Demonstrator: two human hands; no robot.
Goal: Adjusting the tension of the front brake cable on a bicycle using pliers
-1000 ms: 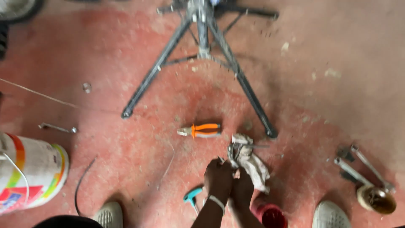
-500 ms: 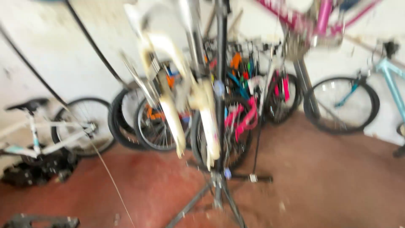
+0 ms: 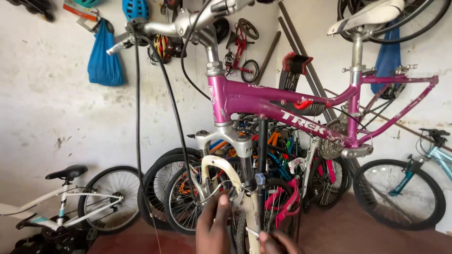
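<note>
Both hands at the fork of a pink bike on a stand.
The left hand [image 3: 214,226] has its grip closed on the fork's brake [image 3: 226,188]; the right hand [image 3: 278,242] pinches a thin cable [image 3: 253,232] beside the pink bike [image 3: 282,101], bottom centre.

Around the hands [image 3: 240,230], room is crowded by the white fork [image 3: 226,174], the black stand post [image 3: 262,174] and hanging cables [image 3: 175,117]. Behind, passage is blocked by parked bicycles [image 3: 282,188]. Open space is left along the bare wall [image 3: 70,127].
</note>
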